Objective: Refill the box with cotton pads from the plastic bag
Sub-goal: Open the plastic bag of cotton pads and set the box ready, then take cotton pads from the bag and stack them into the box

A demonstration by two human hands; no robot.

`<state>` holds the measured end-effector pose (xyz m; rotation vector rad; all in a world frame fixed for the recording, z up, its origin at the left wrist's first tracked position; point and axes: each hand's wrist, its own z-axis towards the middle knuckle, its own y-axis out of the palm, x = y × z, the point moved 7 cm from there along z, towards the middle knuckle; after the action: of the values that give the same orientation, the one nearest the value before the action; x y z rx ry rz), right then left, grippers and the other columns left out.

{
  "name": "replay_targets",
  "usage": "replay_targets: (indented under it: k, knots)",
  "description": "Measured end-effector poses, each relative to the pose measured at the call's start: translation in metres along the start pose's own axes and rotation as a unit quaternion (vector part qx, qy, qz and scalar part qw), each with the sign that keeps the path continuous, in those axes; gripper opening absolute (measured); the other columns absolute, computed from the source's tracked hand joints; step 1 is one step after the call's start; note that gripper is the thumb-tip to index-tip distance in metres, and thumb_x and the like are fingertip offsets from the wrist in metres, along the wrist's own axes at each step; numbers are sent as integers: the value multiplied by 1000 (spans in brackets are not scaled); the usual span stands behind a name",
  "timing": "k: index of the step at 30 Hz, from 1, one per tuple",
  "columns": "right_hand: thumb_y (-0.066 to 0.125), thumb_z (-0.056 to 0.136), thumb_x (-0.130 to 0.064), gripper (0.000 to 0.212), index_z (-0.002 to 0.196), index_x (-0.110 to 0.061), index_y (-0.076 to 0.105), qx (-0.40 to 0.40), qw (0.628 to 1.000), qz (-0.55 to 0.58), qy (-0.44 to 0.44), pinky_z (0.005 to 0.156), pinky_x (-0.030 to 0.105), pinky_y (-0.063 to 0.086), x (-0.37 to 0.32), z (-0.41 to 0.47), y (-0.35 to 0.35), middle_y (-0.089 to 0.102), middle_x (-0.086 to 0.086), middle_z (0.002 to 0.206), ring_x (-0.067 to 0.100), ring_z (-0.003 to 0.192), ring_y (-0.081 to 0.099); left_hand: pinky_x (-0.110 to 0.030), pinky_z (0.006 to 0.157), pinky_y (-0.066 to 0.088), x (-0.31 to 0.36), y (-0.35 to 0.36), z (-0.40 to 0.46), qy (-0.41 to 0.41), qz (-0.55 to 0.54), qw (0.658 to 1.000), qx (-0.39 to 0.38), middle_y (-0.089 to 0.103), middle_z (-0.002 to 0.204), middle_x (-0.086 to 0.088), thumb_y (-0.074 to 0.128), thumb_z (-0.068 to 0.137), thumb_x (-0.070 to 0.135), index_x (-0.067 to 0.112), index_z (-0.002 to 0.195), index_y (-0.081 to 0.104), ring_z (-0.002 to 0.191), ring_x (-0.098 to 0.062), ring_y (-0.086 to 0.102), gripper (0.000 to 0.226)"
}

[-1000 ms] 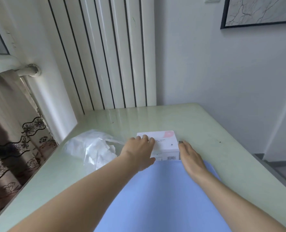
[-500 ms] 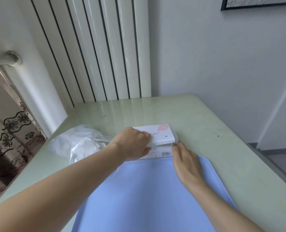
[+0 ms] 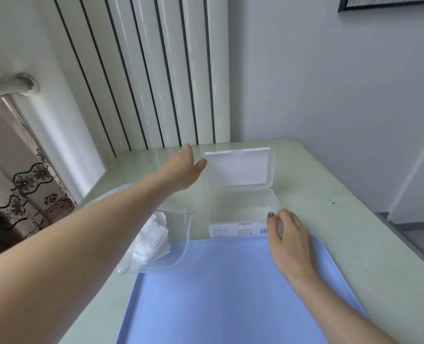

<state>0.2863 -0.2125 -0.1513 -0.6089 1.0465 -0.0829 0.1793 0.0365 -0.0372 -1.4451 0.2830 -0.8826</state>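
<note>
On the pale green table point(image 3: 342, 219) your clear plastic box point(image 3: 243, 214) stands open and empty, right hand point(image 3: 289, 234) pinching its corner, left hand point(image 3: 183, 167) loose-fingered by the lid, white cotton pads point(image 3: 153, 237) unmoved in the clear bag point(image 3: 176, 234) beside it.

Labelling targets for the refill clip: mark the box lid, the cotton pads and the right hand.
box lid point(image 3: 238, 170): head view, centre of the raised white panel.
cotton pads point(image 3: 153, 238): head view, middle of the white stack inside the bag.
right hand point(image 3: 289, 238): head view, back of the hand.
</note>
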Motion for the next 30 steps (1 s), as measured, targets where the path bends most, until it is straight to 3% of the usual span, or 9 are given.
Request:
replay_targets:
  k: [4,10,13,16,18,20,24,27,30]
  knots:
    - [52,96,-25,37,67,-23,30,6,1000,-11,-11,55,35,31,-2,1,0,41,-6,66,13,59,40,-47,85,57,-14,28,8,-41,-65,994,-76,72,95,-12,42,98,35,8,93,52,90,-30,69,29]
    - [52,96,-28,29,70,-22,40,-9,1000,3,16,59,30,38,2,3,-2,50,-8,73,14,63,47,-40,99,48,5,41,-6,23,55,973,-222,62,126,-9,41,103,29,7,126,58,115,-29,59,36]
    - [55,94,-25,6,97,-21,59,-14,999,-1,30,73,32,41,-3,3,-3,59,-7,105,17,86,55,-41,104,45,4,6,-17,26,47,976,-209,61,126,0,49,98,42,23,124,61,113,-23,59,35]
    - [56,90,-19,23,113,-20,60,37,994,-16,-97,87,35,45,-47,-4,-16,53,-4,113,18,101,55,-39,102,47,0,-32,-41,59,7,982,-177,62,122,7,56,93,50,30,118,61,110,-16,60,33]
    - [50,88,-24,21,105,-19,61,-18,977,-4,-212,83,29,46,-94,-18,-11,55,-8,101,15,95,56,-37,104,44,-9,-44,-70,75,-5,974,-212,56,126,14,60,85,61,37,125,52,116,-10,56,48]
    - [47,87,-24,17,96,-22,61,-145,945,12,-294,77,26,47,-140,-41,9,55,-12,91,11,87,56,-39,108,40,-26,-46,-96,75,31,966,-245,43,134,16,64,76,68,44,135,37,124,-11,46,69]
    - [45,93,-9,30,106,-23,69,-361,876,-25,-318,74,20,44,-183,-81,69,58,-17,102,7,85,53,-40,104,41,-60,-46,-120,79,37,972,-217,32,140,12,66,75,46,41,141,26,126,-14,37,77]
    - [42,96,-7,35,119,-19,65,-382,869,-75,-304,81,30,50,-190,-90,98,56,-11,123,17,97,58,-39,103,42,-75,-49,-125,69,-5,981,-181,38,139,7,63,84,31,33,140,32,124,-16,42,64]
    - [50,94,-17,23,116,-15,57,-366,862,-128,-326,85,39,50,-196,-93,117,53,1,122,26,104,57,-37,104,41,-84,-51,-125,69,-38,984,-158,43,137,6,59,89,29,28,136,40,126,-16,44,51]
